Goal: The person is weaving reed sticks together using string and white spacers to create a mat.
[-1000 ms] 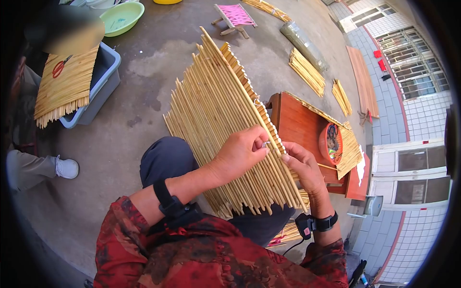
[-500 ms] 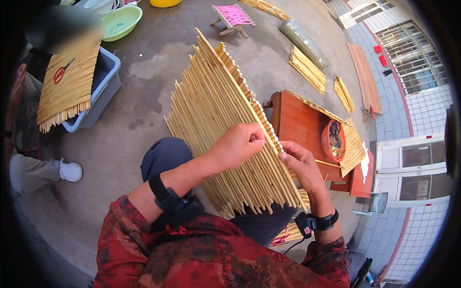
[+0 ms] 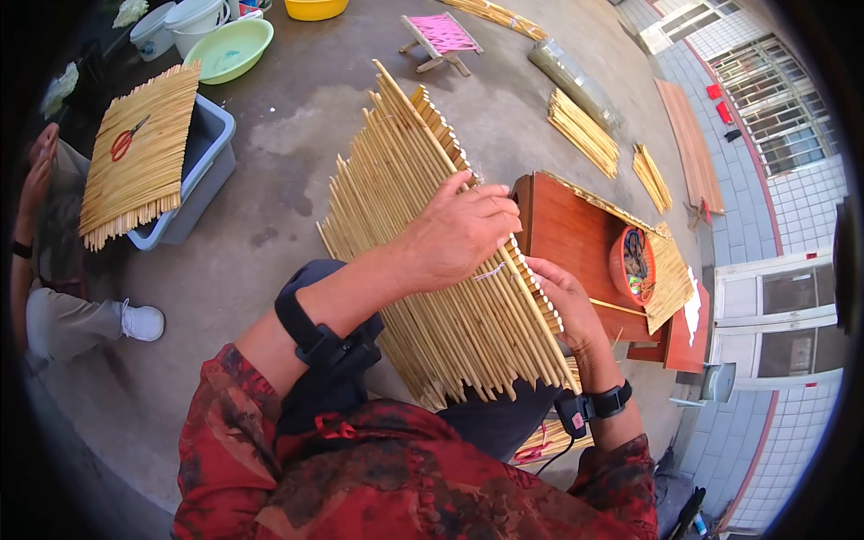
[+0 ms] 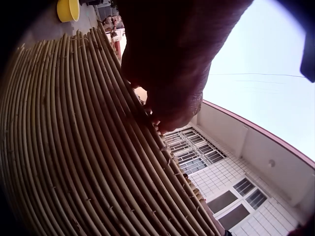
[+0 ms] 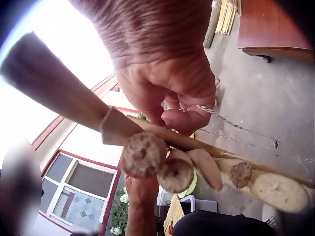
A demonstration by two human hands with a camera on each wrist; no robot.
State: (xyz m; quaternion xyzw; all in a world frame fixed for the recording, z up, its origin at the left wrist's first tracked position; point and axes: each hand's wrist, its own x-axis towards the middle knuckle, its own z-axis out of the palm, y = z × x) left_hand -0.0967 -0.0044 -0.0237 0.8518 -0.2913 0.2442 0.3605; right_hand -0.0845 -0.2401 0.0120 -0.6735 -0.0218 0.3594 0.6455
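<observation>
A mat of straight tan stalks [image 3: 423, 252] lies tilted over the person's lap, with a row of cut ends along its right edge. The left hand [image 3: 459, 225] grips that edge, its fingers bent over the outermost stalks; in the left wrist view the hand [image 4: 167, 78] is dark against the sky. Below it a short white string tie [image 3: 489, 272] shows on the stalks. The right hand [image 3: 571, 306] is behind the edge, partly hidden by the stalks. In the right wrist view its curled fingers and thumb pinch a thin twisted string [image 5: 231, 123], close above the stalk ends [image 5: 145, 152].
A reddish wooden table [image 3: 567, 225] stands at right, holding an orange basket [image 3: 633, 265]. At left, scissors [image 3: 130, 139] lie on another stalk mat [image 3: 153, 171] over a blue-grey tub [image 3: 202, 184], beside a seated person. A pink folding stool [image 3: 441, 36] and stalk bundles [image 3: 583, 133] are farther off.
The left hand has gone from a closed pinch near the right hand to farther up the edge, fingers spread over the stalks. The white string tie has come into view. The right hand has barely moved.
</observation>
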